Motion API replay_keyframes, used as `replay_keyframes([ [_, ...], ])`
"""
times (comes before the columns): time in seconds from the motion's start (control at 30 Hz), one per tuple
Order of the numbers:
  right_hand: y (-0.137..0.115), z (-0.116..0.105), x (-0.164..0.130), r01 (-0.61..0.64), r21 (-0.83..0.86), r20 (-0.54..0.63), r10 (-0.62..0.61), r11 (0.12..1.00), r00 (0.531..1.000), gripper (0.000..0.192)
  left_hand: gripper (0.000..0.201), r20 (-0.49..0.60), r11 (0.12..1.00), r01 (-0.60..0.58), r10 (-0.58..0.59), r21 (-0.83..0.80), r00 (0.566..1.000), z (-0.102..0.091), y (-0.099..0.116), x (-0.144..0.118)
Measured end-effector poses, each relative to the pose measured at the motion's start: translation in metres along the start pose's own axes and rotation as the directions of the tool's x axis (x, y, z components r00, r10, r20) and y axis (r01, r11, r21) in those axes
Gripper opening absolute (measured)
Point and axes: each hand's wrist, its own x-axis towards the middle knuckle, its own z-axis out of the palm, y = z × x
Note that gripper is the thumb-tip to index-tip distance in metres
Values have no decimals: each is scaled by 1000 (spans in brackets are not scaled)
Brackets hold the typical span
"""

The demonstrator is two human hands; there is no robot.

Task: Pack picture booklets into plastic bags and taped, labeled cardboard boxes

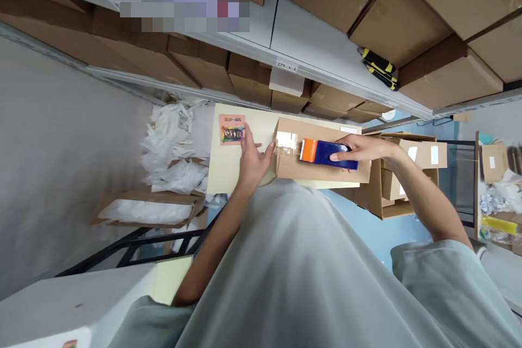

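A long brown cardboard box (326, 174) lies on the pale yellow tabletop (216, 173). Clear tape (287, 141) shines on the box near its left end. My right hand (358, 149) grips a blue tape dispenser (332, 154) with an orange toothed head, held over the top of the box. At the box's left end is my left hand (256, 159), fingers spread and holding nothing; whether its thumb touches the cardboard I cannot tell. A small pink printed card (232, 130) lies by its fingertips.
Shelves of cardboard boxes (248, 79) run behind the table, with yellow-and-black cutters (381, 69) on the upper shelf. To the right stands an open carton (371, 196) holding smaller boxes. White plastic wrapping (171, 130) is piled on the left.
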Motion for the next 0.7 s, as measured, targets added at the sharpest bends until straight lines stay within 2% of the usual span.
replay_keyframes([
  [0.03,0,0,0,5,4,0,-5,1000,1000,56,79,6,993,-98,98,65,995,-3,8,-4],
  [0.07,1,0,-1,10,7,0,-10,1000,1000,57,85,60,972,-204,198,116,978,-4,17,-9],
  [0.13,0,-1,-1,18,7,-1,-18,1000,1000,58,103,261,902,-396,345,175,902,-3,33,-15],
  [0.2,0,-3,0,15,9,13,-15,1000,1000,60,132,435,839,-503,381,207,816,6,44,-16],
  [0.23,-1,-4,1,7,13,24,-7,1000,1000,61,143,477,822,-523,374,227,795,13,46,-15],
  [0.3,-1,-6,2,-19,28,60,17,999,998,63,154,496,809,-525,353,265,793,24,45,-12],
  [0.37,-2,-8,1,-40,42,103,36,998,994,64,156,492,810,-512,334,286,804,32,39,-8],
  [0.5,8,-18,-16,-41,47,109,35,998,993,60,157,491,816,-488,302,310,817,32,30,-2],
  [0.6,36,-33,-50,-33,29,64,31,999,997,55,165,479,833,-442,254,332,840,30,28,-3],
  [0.7,79,-50,-97,-64,8,-29,65,998,997,50,170,422,859,-347,174,376,890,30,32,-9],
])
